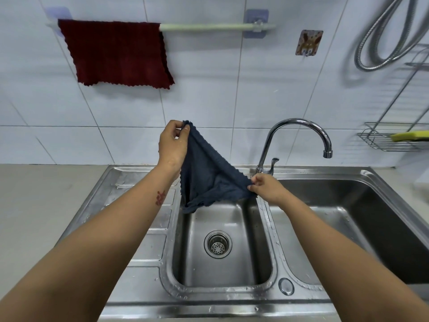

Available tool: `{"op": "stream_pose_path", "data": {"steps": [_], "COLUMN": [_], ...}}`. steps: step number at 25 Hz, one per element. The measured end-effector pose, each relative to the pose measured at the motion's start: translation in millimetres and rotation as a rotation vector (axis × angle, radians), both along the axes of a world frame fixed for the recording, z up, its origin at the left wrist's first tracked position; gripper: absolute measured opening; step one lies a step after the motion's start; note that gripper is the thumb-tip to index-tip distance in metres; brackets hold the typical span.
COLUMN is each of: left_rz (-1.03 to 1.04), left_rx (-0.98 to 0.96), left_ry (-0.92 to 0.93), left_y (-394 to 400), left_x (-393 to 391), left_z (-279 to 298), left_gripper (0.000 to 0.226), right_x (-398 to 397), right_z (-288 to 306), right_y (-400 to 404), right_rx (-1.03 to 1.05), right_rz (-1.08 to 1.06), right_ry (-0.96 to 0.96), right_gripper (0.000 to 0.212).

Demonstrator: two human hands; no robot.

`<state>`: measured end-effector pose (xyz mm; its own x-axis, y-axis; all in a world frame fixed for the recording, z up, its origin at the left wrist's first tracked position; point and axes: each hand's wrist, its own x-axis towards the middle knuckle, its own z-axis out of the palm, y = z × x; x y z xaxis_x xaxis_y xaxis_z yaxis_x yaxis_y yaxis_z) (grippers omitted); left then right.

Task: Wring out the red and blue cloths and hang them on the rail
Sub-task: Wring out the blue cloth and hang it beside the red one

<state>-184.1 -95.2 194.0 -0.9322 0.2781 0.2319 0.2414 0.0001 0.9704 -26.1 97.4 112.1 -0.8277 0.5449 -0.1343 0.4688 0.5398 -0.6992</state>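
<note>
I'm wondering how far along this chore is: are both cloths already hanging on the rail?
No, only the red cloth hangs on the rail; the blue cloth is held over the sink.

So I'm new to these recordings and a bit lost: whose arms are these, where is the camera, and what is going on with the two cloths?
There is no machine here. A person wears a wide-angle camera on the head, so you look forward and down along their own bare arms. The left hand pinches one corner of the blue cloth up high, and the right hand pinches another corner lower down, so the cloth is spread between them over the small basin of a steel sink. A tap stands behind it. On the tiled wall, the red cloth already hangs over the left part of the rail; the right part is bare. At the far right, a wire rack holds a yellow sponge.
</note>
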Motion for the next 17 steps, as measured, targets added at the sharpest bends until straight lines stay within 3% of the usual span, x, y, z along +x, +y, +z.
{"op": "stream_pose_path", "data": {"steps": [10, 14, 17], "left_rz": [0.098, 0.15, 0.263], "left_rx": [-0.116, -0.152, -0.179], "left_ry": [0.0, 0.048, 0.233], "left_y": [-15.0, -23.9, -26.4], "left_x": [-9.5, -13.9, -9.1], "left_z": [-10.1, -6.6, -4.1], "left_gripper": [0.018, 0.014, 0.014], "right_x": [5.2, 3.0, 1.9], "right_z": [7.1, 33.7, 55.0], "right_y": [11.6, 8.4, -0.5], "right_rx": [0.203, 0.282, 0.443], "right_rz": [-0.292, -0.402, -0.462], "right_ry": [0.054, 0.38, 0.676], "right_gripper": [0.016, 0.014, 0.012]}}
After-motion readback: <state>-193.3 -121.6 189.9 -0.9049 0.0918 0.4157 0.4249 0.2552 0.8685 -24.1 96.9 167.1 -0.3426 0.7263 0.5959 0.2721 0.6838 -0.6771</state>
